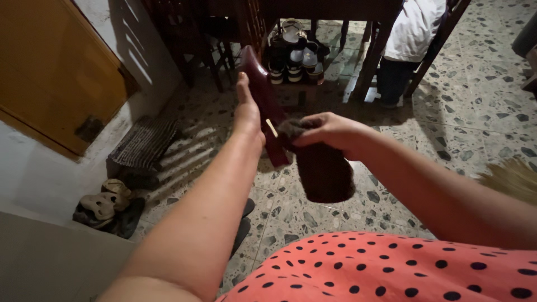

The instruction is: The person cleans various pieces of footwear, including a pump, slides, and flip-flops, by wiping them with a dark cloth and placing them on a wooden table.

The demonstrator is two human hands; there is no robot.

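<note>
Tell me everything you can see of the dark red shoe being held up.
The dark red shoe looks glossy, like patent leather, with a smooth curved side and a pale strip near its lower end. The left hand holds it up, tilted, above the speckled floor. The right hand presses a dark cloth against its lower part.

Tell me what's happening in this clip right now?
A person in a red polka-dot top holds a dark red shoe up in the left hand, sole side toward the camera. The right hand presses a dark brown cloth against the shoe near its heel. Behind them, a low rack of shoes sits under a dark wooden table. Worn sandals and a striped mat lie by the wall on the terrazzo floor.
</note>
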